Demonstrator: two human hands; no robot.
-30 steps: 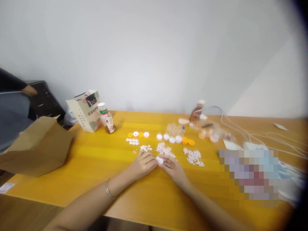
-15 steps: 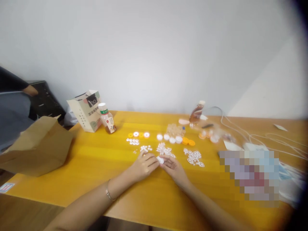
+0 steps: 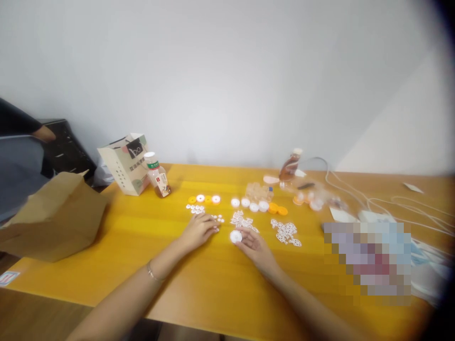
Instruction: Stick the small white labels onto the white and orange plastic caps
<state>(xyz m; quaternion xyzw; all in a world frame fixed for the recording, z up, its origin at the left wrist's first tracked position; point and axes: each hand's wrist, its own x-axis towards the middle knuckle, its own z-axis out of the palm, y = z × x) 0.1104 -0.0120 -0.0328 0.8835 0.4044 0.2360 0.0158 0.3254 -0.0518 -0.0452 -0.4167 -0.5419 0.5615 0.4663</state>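
Observation:
A round white plastic wheel-like disc [image 3: 235, 237] is pinched between the thumb and fingers of my right hand [image 3: 256, 248], above the near middle of the table. My left hand [image 3: 198, 231] is to the left, palm down with its fingers loosely bent and a little apart. Nothing shows in it, though its underside is hidden. Just beyond its fingertips lie small white pieces [image 3: 218, 219], partly covered by the hand. Small white caps [image 3: 195, 209] sit in rows behind it. White cut-out plates [image 3: 241, 219] lie beyond the disc, and more patterned plates [image 3: 285, 230] are right of my right hand.
Behind are orange and white discs [image 3: 208, 199], white discs [image 3: 254, 207], orange discs [image 3: 277, 209] and clear parts [image 3: 258, 191]. Bottles [image 3: 158, 176] [image 3: 290, 166], a paper bag [image 3: 124, 166], a brown bag [image 3: 53, 215] and cables [image 3: 348, 192] surround them. A person's hand [image 3: 44, 134] shows far left.
My left hand has let go of the white disc and moved left to the small white pieces. My right hand keeps the disc, now turned face up.

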